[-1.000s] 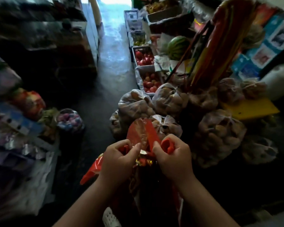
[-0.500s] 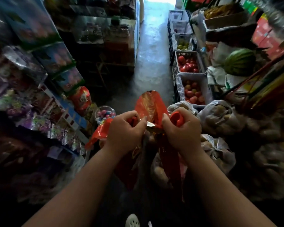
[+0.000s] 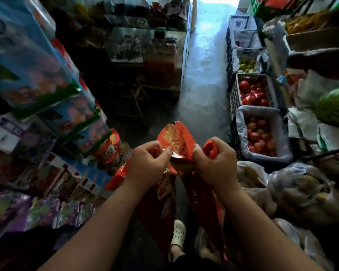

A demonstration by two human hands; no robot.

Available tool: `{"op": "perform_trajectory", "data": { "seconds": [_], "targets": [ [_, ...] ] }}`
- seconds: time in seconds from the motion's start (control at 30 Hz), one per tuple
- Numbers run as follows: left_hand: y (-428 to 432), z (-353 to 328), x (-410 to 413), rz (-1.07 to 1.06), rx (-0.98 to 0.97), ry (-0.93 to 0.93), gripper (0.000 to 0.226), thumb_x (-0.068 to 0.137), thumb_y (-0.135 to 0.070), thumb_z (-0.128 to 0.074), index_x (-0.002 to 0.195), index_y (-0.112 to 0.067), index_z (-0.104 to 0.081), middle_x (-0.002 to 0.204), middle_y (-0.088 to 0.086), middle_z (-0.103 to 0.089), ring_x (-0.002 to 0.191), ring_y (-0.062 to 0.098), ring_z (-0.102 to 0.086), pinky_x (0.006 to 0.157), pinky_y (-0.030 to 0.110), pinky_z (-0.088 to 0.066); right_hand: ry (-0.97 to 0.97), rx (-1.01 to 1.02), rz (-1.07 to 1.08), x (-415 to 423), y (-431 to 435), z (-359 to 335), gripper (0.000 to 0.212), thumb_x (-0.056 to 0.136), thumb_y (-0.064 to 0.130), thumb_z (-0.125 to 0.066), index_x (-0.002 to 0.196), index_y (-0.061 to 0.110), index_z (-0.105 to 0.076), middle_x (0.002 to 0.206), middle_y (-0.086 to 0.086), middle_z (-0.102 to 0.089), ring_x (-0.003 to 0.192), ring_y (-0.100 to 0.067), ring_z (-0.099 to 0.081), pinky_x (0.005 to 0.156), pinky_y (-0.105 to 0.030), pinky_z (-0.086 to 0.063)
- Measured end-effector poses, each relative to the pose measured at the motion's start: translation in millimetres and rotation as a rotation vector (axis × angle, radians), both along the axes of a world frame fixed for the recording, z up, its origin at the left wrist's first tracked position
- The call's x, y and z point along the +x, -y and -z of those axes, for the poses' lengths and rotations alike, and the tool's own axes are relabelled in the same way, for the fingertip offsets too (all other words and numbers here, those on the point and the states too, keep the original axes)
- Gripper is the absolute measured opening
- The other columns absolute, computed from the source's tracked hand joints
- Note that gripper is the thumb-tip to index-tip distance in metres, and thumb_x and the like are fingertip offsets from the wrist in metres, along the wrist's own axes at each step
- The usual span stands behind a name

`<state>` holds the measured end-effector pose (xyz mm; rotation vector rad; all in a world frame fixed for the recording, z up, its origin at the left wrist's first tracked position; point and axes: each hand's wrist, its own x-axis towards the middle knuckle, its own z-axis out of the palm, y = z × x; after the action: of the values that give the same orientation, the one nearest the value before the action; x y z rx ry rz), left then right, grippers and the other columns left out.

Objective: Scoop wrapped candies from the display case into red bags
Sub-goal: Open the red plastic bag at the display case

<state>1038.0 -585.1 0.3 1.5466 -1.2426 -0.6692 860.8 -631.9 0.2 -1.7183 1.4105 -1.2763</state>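
Note:
I hold red bags (image 3: pixel 175 137) with gold print in front of me, over a shop aisle. My left hand (image 3: pixel 147 165) pinches the left side of the bag mouth, and more red bag plastic hangs below it. My right hand (image 3: pixel 216 163) grips the right side together with a red scoop handle (image 3: pixel 210 148) that sticks out of my fist. One bag flap stands upright between my thumbs. A glass display case (image 3: pixel 143 45) stands further back on the left. No candies show in the bags from here.
Shelves of packaged snacks (image 3: pixel 47 114) fill the left side. Crates of tomatoes (image 3: pixel 252 92) and other fruit (image 3: pixel 260 137) line the right, with clear sacks of potatoes (image 3: pixel 301 190) and a watermelon (image 3: pixel 335 106). The grey aisle floor (image 3: pixel 202 75) runs ahead. My white shoe (image 3: pixel 178 233) shows below.
My view has swung left from the potato sacks to the aisle and the snack shelves. Both hands keep the same hold on the red bags.

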Motion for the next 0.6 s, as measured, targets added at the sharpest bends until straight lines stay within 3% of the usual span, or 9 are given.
{"op": "perform_trajectory", "data": {
  "seconds": [0.17, 0.27, 0.37, 0.53, 0.6],
  "targets": [
    [100.2, -9.4, 23.2, -0.026, -0.014, -0.025, 0.04, 0.09, -0.026, -0.072, 0.06, -0.011, -0.049, 0.049, -0.003, -0.046, 0.043, 0.008, -0.041, 0.043, 0.024, -0.035, 0.014, -0.001, -0.028, 31.3, 105.6, -8.9, 0.046, 0.081, 0.017, -0.077, 0.054, 0.022, -0.039, 0.047, 0.01, -0.037, 0.045, -0.007, -0.037, 0.047, -0.012, -0.03],
    [152.3, -18.7, 38.9, -0.038, -0.021, -0.021, 0.039, 0.091, -0.024, -0.072, 0.062, -0.011, -0.051, 0.052, 0.004, -0.049, 0.044, 0.018, -0.044, 0.042, 0.032, -0.037, -0.002, -0.012, -0.044, 48.5, 162.5, -16.6, 0.045, 0.083, 0.015, -0.078, 0.056, 0.014, -0.042, 0.049, 0.01, -0.037, 0.046, -0.008, -0.036, 0.048, -0.013, -0.03],
    [206.2, -24.0, 56.7, -0.03, -0.034, -0.025, 0.04, 0.093, -0.022, -0.072, 0.06, -0.014, -0.051, 0.05, -0.002, -0.049, 0.043, 0.009, -0.043, 0.041, 0.025, -0.037, 0.009, -0.029, -0.043, 63.8, 214.0, -22.0, 0.047, 0.083, 0.015, -0.078, 0.056, 0.021, -0.04, 0.05, 0.011, -0.036, 0.046, -0.007, -0.036, 0.047, -0.013, -0.029],
    [308.5, -23.7, 85.8, -0.021, -0.026, -0.029, 0.045, 0.094, -0.022, -0.073, 0.059, -0.004, -0.049, 0.047, -0.003, -0.043, 0.042, 0.009, -0.04, 0.041, 0.024, -0.033, 0.045, -0.023, 0.033, 92.2, 306.8, -26.6, 0.047, 0.083, 0.018, -0.077, 0.056, 0.02, -0.038, 0.05, 0.011, -0.035, 0.047, -0.007, -0.034, 0.046, -0.02, -0.031],
    [351.1, -24.9, 99.8, 0.005, -0.015, -0.024, 0.045, 0.094, -0.023, -0.072, 0.06, -0.003, -0.05, 0.049, 0.005, -0.047, 0.043, 0.013, -0.042, 0.043, 0.027, -0.034, 0.027, -0.02, 0.048, 106.3, 342.4, -28.1, 0.046, 0.082, 0.02, -0.077, 0.056, 0.021, -0.039, 0.05, 0.011, -0.036, 0.047, -0.008, -0.034, 0.047, -0.02, -0.032]
  ]
}}
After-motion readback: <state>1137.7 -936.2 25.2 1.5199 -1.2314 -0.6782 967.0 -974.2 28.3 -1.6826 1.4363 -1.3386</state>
